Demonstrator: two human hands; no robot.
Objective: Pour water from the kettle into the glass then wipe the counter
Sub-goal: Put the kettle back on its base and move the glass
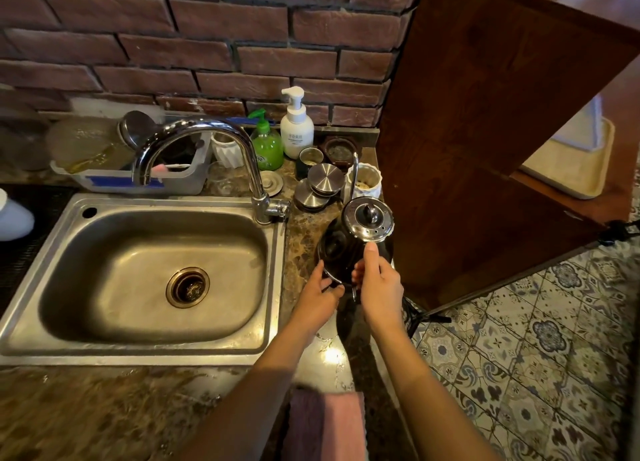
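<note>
Both steps are still ahead: my right hand (375,287) is wrapped round the handle of the kettle (356,242) just right of the sink (273,287), my left hand (317,299) steadies its base with fingers loosely curled, and the pink cloth (325,426) lies unused nearer me.

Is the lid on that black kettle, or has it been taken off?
On. The shiny lid with its knob sits closed on top of the kettle, which the right hand grips by the handle.
</note>
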